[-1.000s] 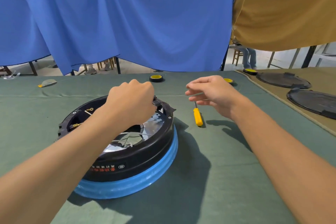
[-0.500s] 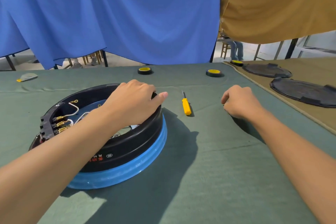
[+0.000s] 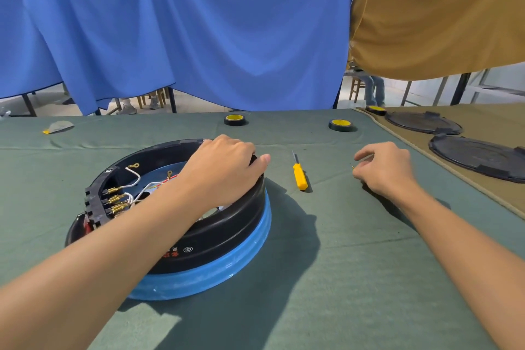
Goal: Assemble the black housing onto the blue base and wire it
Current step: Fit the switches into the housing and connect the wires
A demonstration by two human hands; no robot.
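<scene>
The round black housing [image 3: 216,236] sits on the blue base [image 3: 227,273] on the green table. Inside it lie white wires [image 3: 133,179] with brass ring terminals, next to a black terminal block [image 3: 95,202] at its left rim. My left hand [image 3: 224,170] grips the housing's far right rim, fingers curled over the edge. My right hand [image 3: 383,167] hovers low over the table to the right, and its fingertips pinch a small brass part [image 3: 353,167]. A yellow-handled screwdriver [image 3: 299,175] lies between the housing and my right hand.
Two black-and-yellow tape rolls [image 3: 235,120] [image 3: 340,124] stand at the table's far side, a third [image 3: 375,110] on the tan table at right. Two black round lids [image 3: 423,122] [image 3: 480,158] lie on that tan table. A grey scrap [image 3: 58,126] lies far left. Blue and tan curtains hang behind.
My right hand moved right, away from the screwdriver, dropped to the table and now pinches a small brass part. My left hand shifted its grip along the housing's rim.
</scene>
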